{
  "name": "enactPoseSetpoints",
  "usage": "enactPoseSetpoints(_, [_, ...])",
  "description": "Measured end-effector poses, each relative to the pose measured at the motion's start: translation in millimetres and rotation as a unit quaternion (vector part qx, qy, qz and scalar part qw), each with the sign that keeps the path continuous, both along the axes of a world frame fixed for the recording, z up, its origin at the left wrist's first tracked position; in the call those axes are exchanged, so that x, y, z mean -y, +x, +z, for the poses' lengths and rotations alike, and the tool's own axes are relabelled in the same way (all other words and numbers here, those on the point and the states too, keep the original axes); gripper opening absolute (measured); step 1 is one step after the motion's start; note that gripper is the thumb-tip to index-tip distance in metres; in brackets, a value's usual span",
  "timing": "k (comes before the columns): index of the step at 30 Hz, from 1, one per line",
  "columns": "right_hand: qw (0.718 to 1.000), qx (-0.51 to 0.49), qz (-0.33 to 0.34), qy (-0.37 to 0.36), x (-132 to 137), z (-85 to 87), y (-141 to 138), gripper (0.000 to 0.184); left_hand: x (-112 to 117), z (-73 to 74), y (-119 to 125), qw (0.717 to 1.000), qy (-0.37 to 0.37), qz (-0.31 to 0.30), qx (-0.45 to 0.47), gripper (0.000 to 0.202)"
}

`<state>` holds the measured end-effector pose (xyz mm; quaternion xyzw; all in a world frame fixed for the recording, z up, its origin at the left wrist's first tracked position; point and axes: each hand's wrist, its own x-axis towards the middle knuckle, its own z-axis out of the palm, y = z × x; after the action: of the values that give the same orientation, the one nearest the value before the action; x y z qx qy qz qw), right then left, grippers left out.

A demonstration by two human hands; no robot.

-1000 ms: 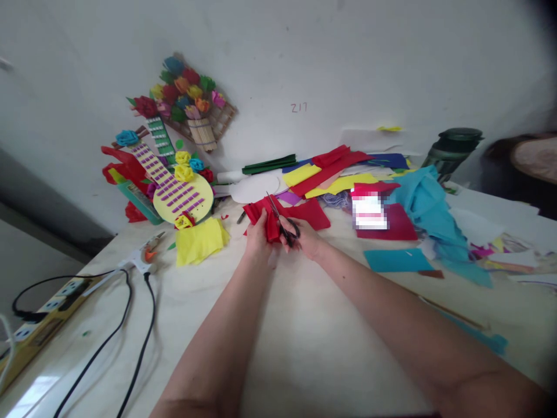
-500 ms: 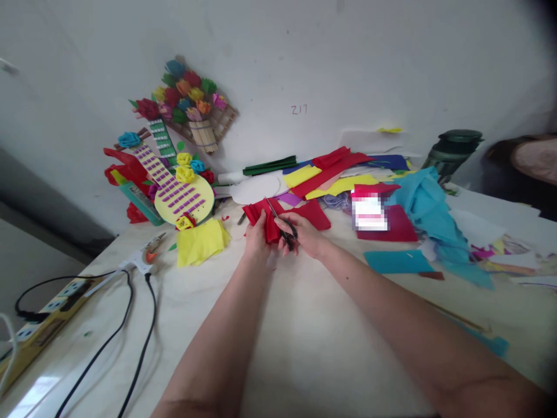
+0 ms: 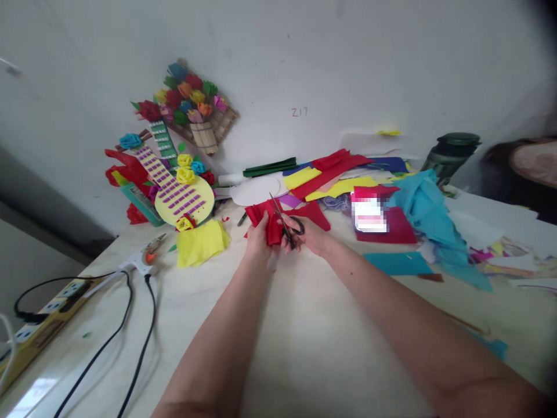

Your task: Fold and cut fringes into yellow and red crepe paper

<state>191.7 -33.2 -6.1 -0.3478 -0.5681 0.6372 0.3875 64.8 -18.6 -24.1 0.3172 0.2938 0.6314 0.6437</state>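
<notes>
My left hand [image 3: 258, 237] pinches a folded piece of red crepe paper [image 3: 273, 230], its thumb lying along the front of the folds. In my right hand [image 3: 312, 237] is a pair of black-handled scissors [image 3: 285, 225], its fingers in the handles. The blades point up and away, close against the right side of the folded paper. Whether they are cutting into it cannot be made out. Another red piece of crepe paper [image 3: 317, 216] lies on the table just behind my right hand.
A yellow paper stack [image 3: 201, 244] lies left of my hands, near a glue gun [image 3: 141, 261] with its cord. Paper-flower crafts [image 3: 185, 200] lean on the wall. Coloured paper sheets [image 3: 333, 174], blue crepe paper [image 3: 435, 220] and a dark green bottle [image 3: 452, 154] stand or lie behind and right.
The scissors have shifted slightly right with my right hand, and their handle loops look wider apart. My left hand still grips the red crepe paper in nearly the same place.
</notes>
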Motion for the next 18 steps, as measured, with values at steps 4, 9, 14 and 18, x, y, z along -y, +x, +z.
enactPoseSetpoints(4, [0.999, -0.003, -0.027, 0.030, -2.1, -7.7, -1.8, 0.042, 4.8, 2.3, 2.5, 0.998, 0.022, -0.042, -0.031, 0.025])
enactPoseSetpoints(9, [0.998, -0.010, -0.046, 0.037, -1.4, -13.0, -7.2, 0.043, 4.1, 0.9, 2.7, 0.998, 0.008, -0.019, -0.051, 0.027])
enactPoseSetpoints(14, [0.996, -0.017, -0.071, 0.041, -1.1, -15.0, -9.3, 0.043, 1.0, -3.1, 2.5, 0.999, 0.015, -0.010, -0.048, 0.027])
enactPoseSetpoints(18, [0.996, -0.025, -0.075, 0.044, -2.4, -16.3, -8.8, 0.043, 1.9, -2.2, 3.8, 0.999, 0.017, -0.014, -0.050, 0.026])
